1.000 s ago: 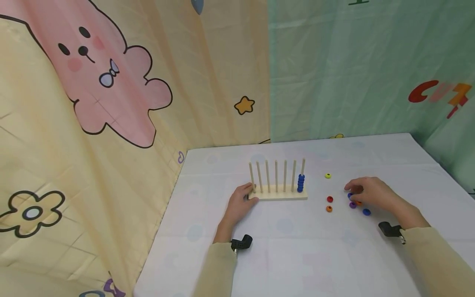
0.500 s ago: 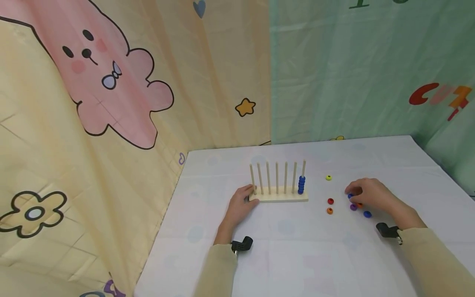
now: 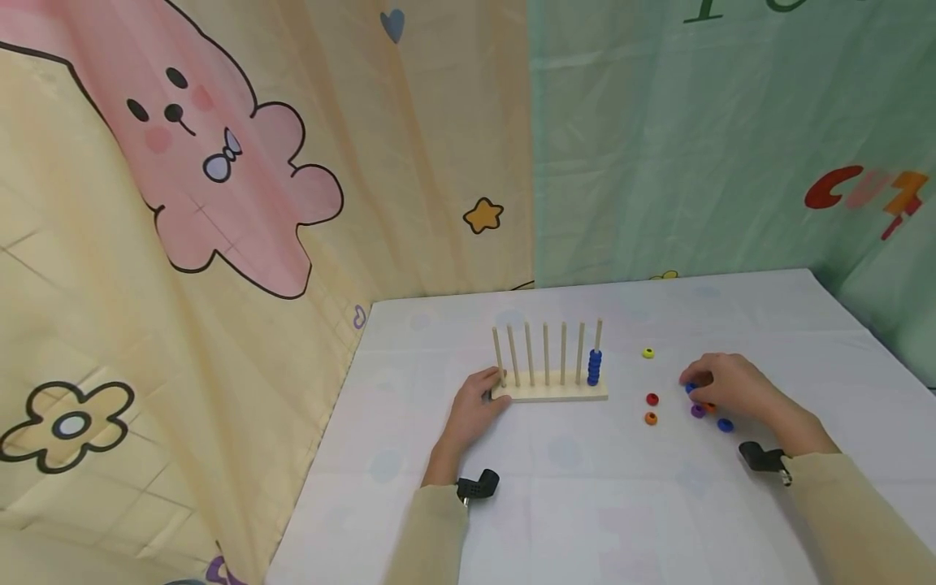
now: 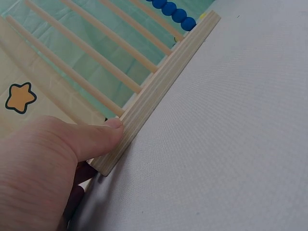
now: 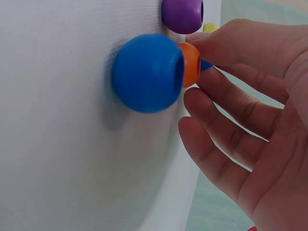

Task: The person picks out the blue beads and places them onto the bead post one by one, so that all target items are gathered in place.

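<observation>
The small blue bead (image 3: 690, 387) lies on the white surface (image 3: 570, 479) under the fingertips of the right hand (image 3: 724, 384), just beside an orange bead (image 5: 191, 63). It looks like painted wood — hard, light and smooth, and round enough to roll or squirt away if squeezed off-centre. A hold across its sides with thumb and forefinger, hole kept free, would suit it best. From the wrist view the thumb and forefinger close in on it, but it is mostly hidden behind the orange bead, so I cannot tell whether the grip has closed on it or only touches it.

Close by lie a larger-looking blue bead (image 3: 725, 424) and a purple bead (image 3: 698, 411); further left sit a red bead (image 3: 652, 399) and a second orange bead (image 3: 650, 418), with a yellow bead (image 3: 647, 353) well apart behind them.

The left hand (image 3: 471, 410) steadies the peg rack (image 3: 550, 393) — thumb pressed along its near edge, fingers curled round the left end. Its rightmost peg carries a stack of blue beads (image 3: 595, 366); the other pegs are bare.
</observation>
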Demonstrator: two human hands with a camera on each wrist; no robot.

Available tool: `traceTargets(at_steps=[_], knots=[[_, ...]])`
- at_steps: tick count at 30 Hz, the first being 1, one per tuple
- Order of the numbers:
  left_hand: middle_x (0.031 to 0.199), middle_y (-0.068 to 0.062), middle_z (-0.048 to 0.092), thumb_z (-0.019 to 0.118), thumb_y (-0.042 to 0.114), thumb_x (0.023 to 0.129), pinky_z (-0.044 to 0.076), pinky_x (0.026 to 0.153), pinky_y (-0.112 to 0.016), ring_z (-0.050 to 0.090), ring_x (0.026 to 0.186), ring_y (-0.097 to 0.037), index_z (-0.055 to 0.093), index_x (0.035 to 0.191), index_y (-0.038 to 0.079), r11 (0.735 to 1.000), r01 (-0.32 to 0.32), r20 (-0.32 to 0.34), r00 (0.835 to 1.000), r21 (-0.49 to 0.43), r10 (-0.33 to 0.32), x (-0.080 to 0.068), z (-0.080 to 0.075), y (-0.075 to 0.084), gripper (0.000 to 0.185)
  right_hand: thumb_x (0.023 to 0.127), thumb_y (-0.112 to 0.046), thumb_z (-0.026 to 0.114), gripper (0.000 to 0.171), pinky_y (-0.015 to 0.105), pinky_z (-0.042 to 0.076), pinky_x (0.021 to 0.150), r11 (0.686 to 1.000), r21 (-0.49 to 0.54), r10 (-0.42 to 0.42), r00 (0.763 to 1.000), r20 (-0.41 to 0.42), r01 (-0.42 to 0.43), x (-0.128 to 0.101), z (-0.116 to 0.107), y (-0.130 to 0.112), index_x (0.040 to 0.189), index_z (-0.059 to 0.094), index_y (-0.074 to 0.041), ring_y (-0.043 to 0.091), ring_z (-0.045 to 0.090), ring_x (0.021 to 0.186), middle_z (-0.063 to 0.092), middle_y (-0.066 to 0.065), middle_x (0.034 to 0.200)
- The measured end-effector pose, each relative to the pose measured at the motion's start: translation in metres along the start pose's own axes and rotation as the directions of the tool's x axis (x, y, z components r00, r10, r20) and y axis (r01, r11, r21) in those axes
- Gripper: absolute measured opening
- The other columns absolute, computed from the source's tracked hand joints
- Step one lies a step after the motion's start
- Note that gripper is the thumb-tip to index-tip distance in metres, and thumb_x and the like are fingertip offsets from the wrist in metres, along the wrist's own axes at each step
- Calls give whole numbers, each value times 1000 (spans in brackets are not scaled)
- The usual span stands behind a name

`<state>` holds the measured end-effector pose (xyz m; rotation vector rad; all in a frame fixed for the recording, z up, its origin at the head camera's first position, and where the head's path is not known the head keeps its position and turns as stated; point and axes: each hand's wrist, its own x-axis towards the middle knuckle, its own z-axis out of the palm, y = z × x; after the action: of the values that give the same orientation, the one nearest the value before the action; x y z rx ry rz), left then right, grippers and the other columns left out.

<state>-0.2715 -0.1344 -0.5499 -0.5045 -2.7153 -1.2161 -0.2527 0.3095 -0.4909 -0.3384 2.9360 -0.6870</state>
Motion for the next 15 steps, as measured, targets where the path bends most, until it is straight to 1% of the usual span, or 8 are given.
traceTargets(at_steps=[6, 11, 15], knots=[[135, 7, 42, 66, 33, 83, 33, 100, -37, 36, 126, -16, 50, 131, 22, 1000, 9, -4, 1000, -4, -9, -1, 0, 2, 53, 75, -16, 71, 26, 38, 47, 68, 1000, -1, 11, 1000, -19, -11, 0, -2, -3, 100, 69, -11, 19, 51, 78, 60, 2, 91], [135, 8, 42, 66, 33, 83, 31, 101, -35, 35, 126, -15, 50, 131, 22, 1000, 25, 11, 1000, 2, -25, 0, -1, 3, 53, 75, -16, 71, 28, 38, 48, 67, 999, -5, 44, 999, -20, -44, -1, -4, -7, 101, 69, -9, 19, 51, 77, 59, 3, 91], [135, 7, 42, 66, 33, 83, 31, 102, -35, 35, 126, -15, 50, 131, 22, 1000, 31, 13, 999, 5, -31, -1, -1, 4, 53, 75, -14, 68, 27, 38, 48, 66, 999, -6, 51, 998, -38, -51, -3, -6, -13, 102, 68, -8, 20, 51, 77, 59, 3, 90]])
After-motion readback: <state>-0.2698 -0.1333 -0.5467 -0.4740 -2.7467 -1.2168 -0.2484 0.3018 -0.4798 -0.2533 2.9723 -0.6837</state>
